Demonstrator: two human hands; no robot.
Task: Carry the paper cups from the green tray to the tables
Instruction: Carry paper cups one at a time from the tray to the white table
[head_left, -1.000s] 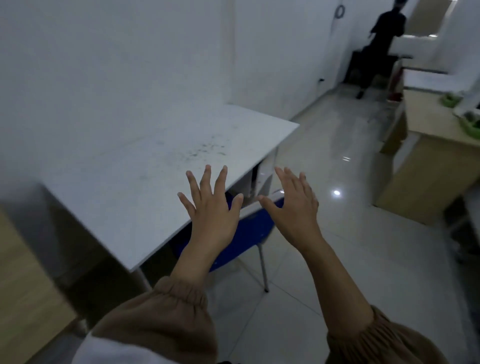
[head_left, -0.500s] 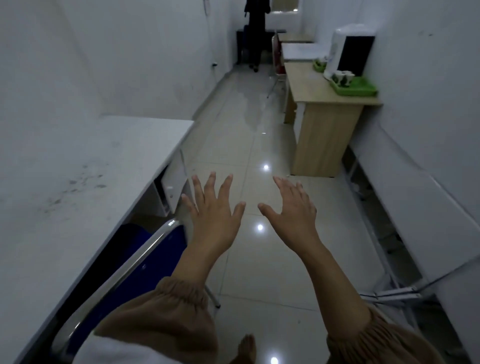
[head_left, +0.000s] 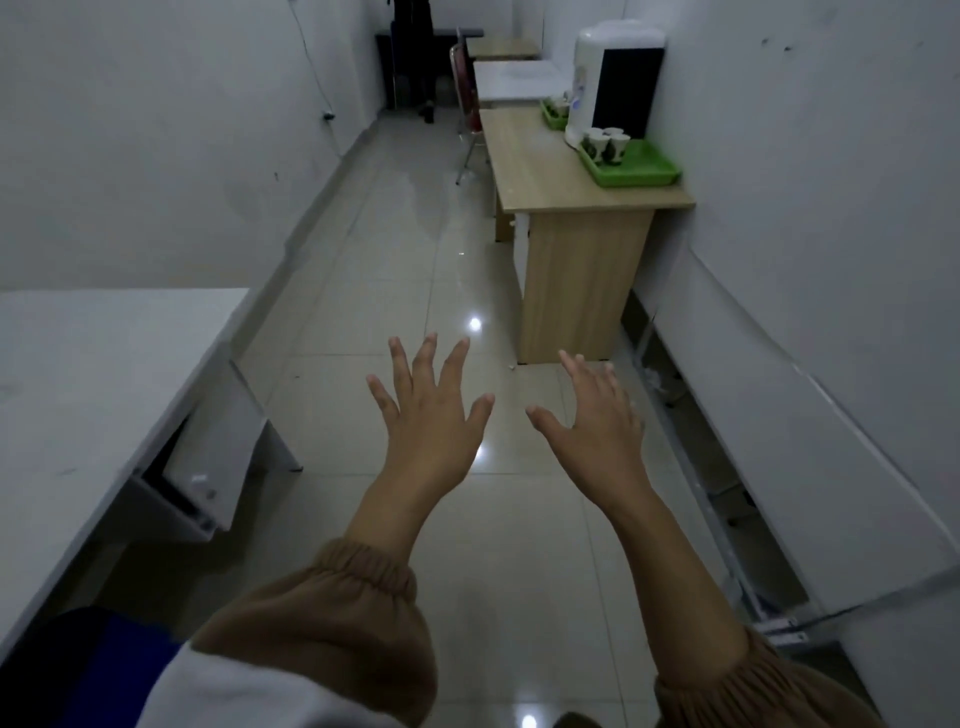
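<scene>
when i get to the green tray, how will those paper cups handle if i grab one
The paper cups look thin-walled and small, so probably light and easy to crush. They stand upright, packed together on the green tray, so one may tip a neighbour. Whether they hold liquid can't be seen.

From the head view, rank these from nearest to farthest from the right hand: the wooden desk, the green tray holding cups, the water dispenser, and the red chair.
1. Wooden desk, ahead and right of the right hand.
2. Green tray, on the desk's near right corner.
3. Water dispenser, behind the tray by the wall.
4. Red chair, farther down the aisle, left of the desk.
</scene>
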